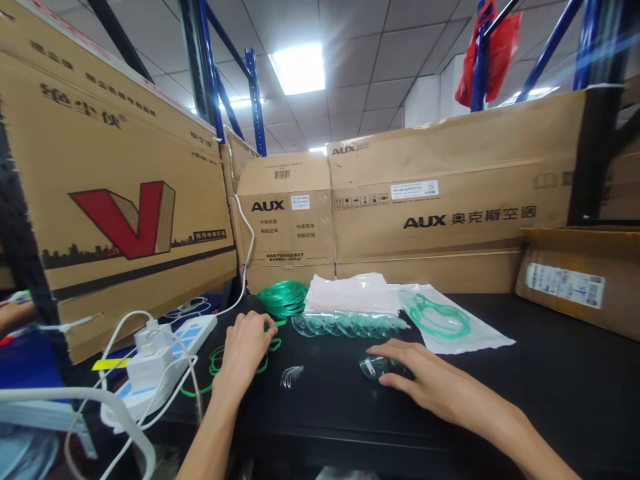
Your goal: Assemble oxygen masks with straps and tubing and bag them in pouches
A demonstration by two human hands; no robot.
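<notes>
My left hand (246,341) is closed at the fingertips on a thin green elastic strap (215,363), whose loose loops lie on the black table around it. My right hand (407,363) rests with thumb and fingers around a clear greenish oxygen mask (371,368) with a small metal nose strip; the palm hides part of it. Between the hands lie a few thin, bright curved pieces (291,376). Behind them is an overlapping row of clear masks (350,325). A coil of green tubing (283,298) sits behind my left hand.
White plastic bags (350,293) lie behind the masks, one under a loop of green tubing (440,317). A white power strip (193,337) with plugs and cables is on the left. Cardboard boxes (450,200) wall the back and sides. Another person's hand (17,315) shows at far left.
</notes>
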